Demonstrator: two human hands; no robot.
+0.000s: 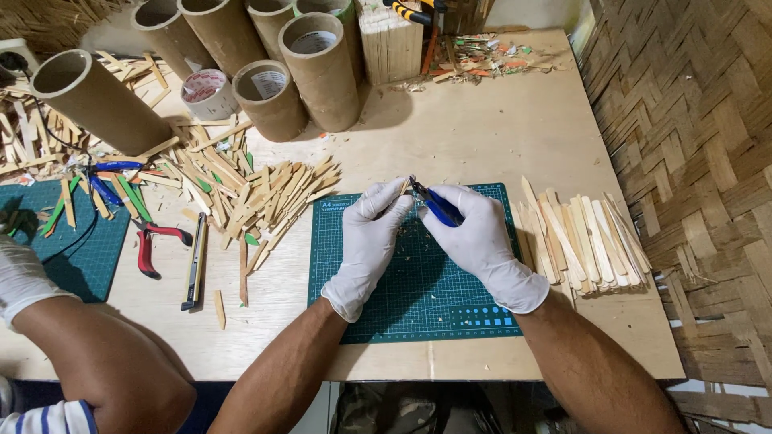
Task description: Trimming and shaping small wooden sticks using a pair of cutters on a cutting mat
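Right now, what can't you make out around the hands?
Head view only:
- Small wooden stick: mostly hidden by left hand fingers.
- Blue-handled cutters: handles wrapped by right hand; blade contact too small to tell.
- Co-worker's gloved hand: cut by left edge.

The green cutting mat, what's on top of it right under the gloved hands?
On the green cutting mat, small wood crumbs lie scattered between the left hand and right hand. Whatever sits beneath the palms is covered.
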